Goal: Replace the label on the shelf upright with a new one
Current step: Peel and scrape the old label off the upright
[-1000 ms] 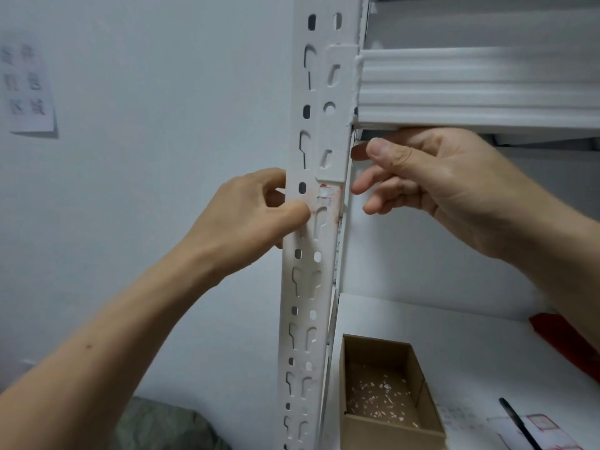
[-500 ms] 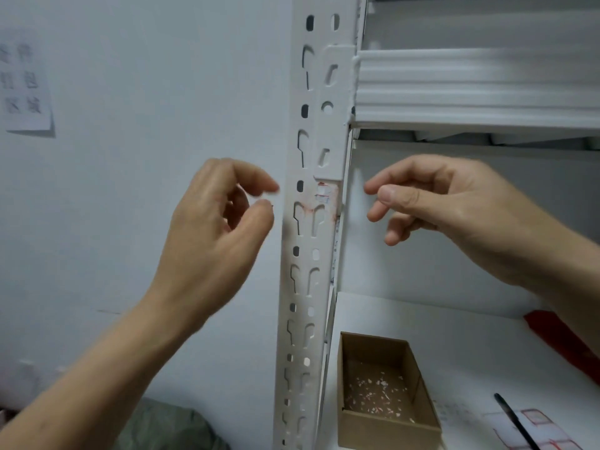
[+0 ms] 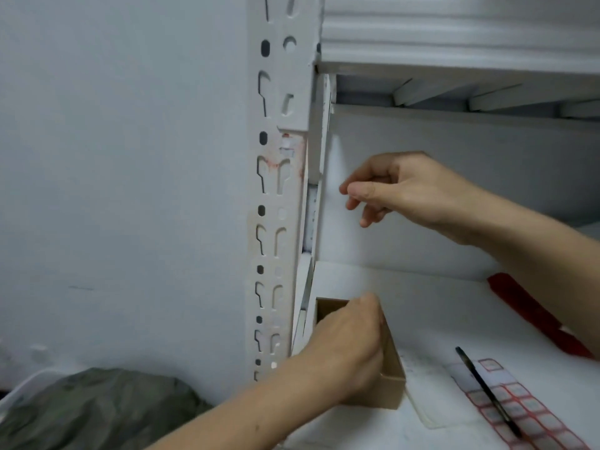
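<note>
Left of centre, on the shelf upright (image 3: 279, 222), the label patch (image 3: 287, 157) sits just under the beam bracket: old label mostly gone, red smears and pale backing bits left around the keyhole slots. Risk, as I judge it: a new label pressed over that residue may not bond or may wrinkle, and one laid across a slot could dimple or tear. Just right and lower, the left hand (image 3: 350, 349) is over the cardboard box (image 3: 389, 389) with its fingers dipped inside and hidden, so I cannot tell how they are set or what, if anything, they hold. The box stands at the near left corner of the shelf board (image 3: 422, 303), so a careless pull-out could nudge it off the edge. Further right and higher, the right hand (image 3: 406, 190) hovers in the bay, touching nothing, fingers loosely curled, thumb tip against the forefinger. I cannot tell if a scrap is pinched there; a sticky scrap could foul a fresh label. Near right, the label sheet (image 3: 532, 417) of red-bordered blanks lies flat with a pen (image 3: 487, 389) across it; lifting the sheet without moving the pen could send it rolling. Surface is a white matte board, with a red object (image 3: 532, 313) at its far right. Room: plain pale wall (image 3: 130, 157) at left, a grey-green bag (image 3: 97, 410) low beside it, and a white ribbed beam (image 3: 454, 37) overhead.
</note>
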